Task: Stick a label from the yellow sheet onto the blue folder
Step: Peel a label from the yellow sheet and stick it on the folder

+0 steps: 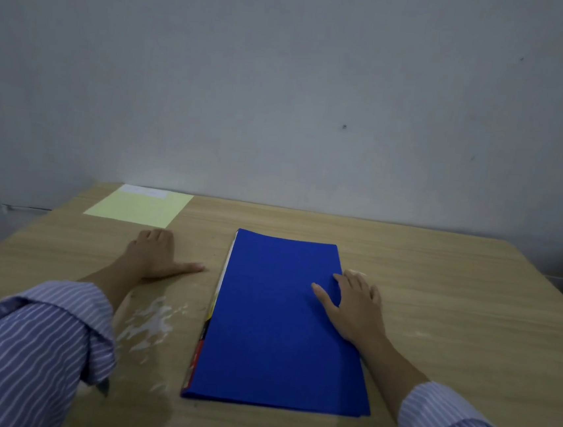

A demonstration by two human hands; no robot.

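Right hand [353, 306]: flat, fingers spread, pressing the right edge of the rectangular blue paper folder [276, 323], likely to steady it. Left hand [154, 252]: open, empty, on the wooden table [454, 299] left of the folder. Pale yellow label sheet [140, 205]: far-left of the folder, one white label [143, 191] visible. No legible writing.

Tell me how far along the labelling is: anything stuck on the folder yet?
Nothing stuck yet: the blue folder shows a bare cover. The right hand rests flat on its right edge; the left hand lies on the table, empty. The yellow sheet sits untouched at the far left. Peeling and sticking remain.
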